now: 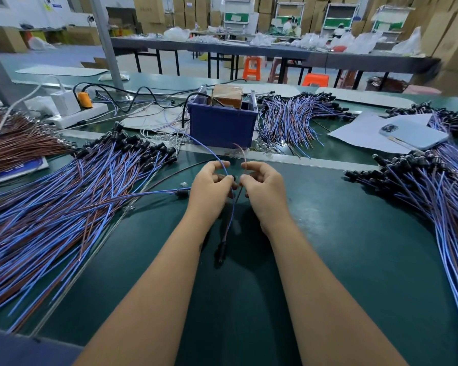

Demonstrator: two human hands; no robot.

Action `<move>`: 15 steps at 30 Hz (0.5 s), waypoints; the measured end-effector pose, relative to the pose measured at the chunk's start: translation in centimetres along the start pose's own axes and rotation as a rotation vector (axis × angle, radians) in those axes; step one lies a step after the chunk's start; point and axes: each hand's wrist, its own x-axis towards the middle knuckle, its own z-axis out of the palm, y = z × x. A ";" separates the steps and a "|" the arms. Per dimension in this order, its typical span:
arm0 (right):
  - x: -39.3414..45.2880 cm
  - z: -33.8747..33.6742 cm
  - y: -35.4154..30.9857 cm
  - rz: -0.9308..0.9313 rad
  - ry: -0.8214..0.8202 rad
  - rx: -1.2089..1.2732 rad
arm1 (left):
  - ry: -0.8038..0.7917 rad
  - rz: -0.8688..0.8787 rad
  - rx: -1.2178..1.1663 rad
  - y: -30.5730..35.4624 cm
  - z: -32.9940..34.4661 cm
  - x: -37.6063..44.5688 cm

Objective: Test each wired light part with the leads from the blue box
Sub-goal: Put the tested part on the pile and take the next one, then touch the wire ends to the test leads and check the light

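**Li:** Cardboard cartons line the far wall of the workshop, and the dark green desk (328,233) carries heaps of wired parts on the left and the right. Where is the test going on?

**Wen:** Near the middle, in front of the blue plastic box (222,125). A thin blue lead (209,150) arcs from the box to the left hand (209,186), whose grip pinches it at the fingertips. A thin brown lead (242,154) comes down to the right hand (265,186), pinched likewise.

**Li:** And the part itself?

**Wen:** One wired light part with a black cap (228,225) hangs between the two hands, its blue and brown wires trailing toward the near edge. I judge the step to be contact: leads against the wire ends. Whether they touch, I cannot tell; fingers hide it.

**Li:** Next?

**Wen:** Probably a steady hold, a look for light, then laying it on the right-hand pile of blue and brown wires (434,196) or back on the left-hand pile (77,196).
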 end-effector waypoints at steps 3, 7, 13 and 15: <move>0.0 -0.2 -0.2 0.075 0.027 0.100 | -0.003 0.033 -0.014 -0.1 -0.1 0.1; 0.1 -0.5 -0.4 0.140 0.047 0.255 | 0.093 0.065 0.021 -0.4 -0.3 0.5; 0.0 -0.4 -0.7 0.120 0.083 0.295 | 0.207 0.081 0.214 -1.0 -1.1 0.9; -0.1 -0.6 -0.8 0.127 0.098 0.317 | 0.239 0.083 0.258 -0.9 -1.4 0.9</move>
